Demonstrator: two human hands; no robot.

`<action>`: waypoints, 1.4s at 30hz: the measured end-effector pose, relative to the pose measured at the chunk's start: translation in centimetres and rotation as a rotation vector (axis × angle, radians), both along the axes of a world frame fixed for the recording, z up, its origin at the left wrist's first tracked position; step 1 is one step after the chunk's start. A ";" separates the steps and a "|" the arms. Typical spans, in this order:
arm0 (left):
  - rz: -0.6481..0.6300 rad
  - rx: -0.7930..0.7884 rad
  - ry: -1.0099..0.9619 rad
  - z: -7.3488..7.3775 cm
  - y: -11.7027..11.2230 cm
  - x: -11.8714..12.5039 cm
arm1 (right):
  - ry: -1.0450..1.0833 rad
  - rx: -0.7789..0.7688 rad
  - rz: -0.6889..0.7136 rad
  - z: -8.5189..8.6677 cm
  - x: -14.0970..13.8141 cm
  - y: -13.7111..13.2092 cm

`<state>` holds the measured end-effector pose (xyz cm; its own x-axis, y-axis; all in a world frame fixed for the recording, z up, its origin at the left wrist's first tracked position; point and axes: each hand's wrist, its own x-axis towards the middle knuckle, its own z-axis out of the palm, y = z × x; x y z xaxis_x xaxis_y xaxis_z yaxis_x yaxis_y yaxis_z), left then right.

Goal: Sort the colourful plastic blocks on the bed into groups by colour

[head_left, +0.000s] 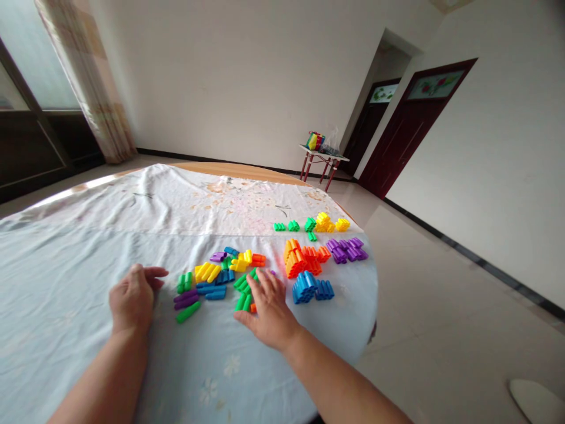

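Tubes of green plastic (241,302) lie by the spread right hand (270,306) (left hand (132,297): grip unclear).

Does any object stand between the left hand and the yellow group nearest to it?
Yes: a small green group lies between the left hand and that yellow group, just left of the yellow pieces.

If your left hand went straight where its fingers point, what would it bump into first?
Probably the pair of green pieces beside the left hand's fingertips, unless the hand is higher up and passes over them; one picture can't show that.
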<state>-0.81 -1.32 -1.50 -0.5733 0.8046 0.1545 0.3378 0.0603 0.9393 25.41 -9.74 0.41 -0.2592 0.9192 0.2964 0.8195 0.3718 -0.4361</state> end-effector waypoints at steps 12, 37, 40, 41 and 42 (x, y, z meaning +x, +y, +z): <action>-0.016 -0.001 -0.122 0.8 -0.5 0.2 | 0.006 -0.051 0.160 -1.1 -3.2 3.0; 0.000 0.010 -0.075 1.0 -0.7 0.6 | 0.000 0.045 0.137 -0.1 -2.9 2.0; 0.000 0.004 -0.054 0.6 -0.6 0.4 | -0.039 0.028 0.171 -0.3 -3.0 2.2; 0.001 0.001 -0.056 0.4 -0.5 0.2 | -0.047 0.020 0.186 -0.4 -3.0 2.3; 0.004 0.001 -0.044 0.2 -0.3 0.1 | -0.051 0.014 0.200 -0.4 -3.0 2.3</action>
<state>-0.66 -1.63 -1.27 -0.5828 0.8022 0.1295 0.2958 0.0611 0.9533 22.38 -7.40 -0.02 -0.4510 0.8439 0.2906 0.7499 0.5348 -0.3893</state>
